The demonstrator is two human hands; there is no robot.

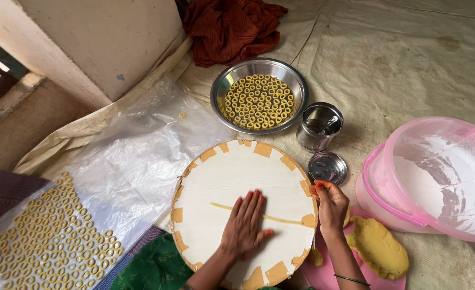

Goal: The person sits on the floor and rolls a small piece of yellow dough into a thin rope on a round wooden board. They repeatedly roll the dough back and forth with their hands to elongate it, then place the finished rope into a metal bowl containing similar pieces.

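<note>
A person's left hand is pressing flat, fingers straight and together, on a thin yellow dough strand that is lying across the middle of a round white board edged with tape patches. The right hand is resting at the board's right rim, fingers curled; whether they are gripping anything cannot be told. Just right, a yellow dough lump is sitting on a pink plate. Farther off, a steel bowl is holding dough rings, beside a steel cup. More rings are covering a plastic sheet at near left.
</note>
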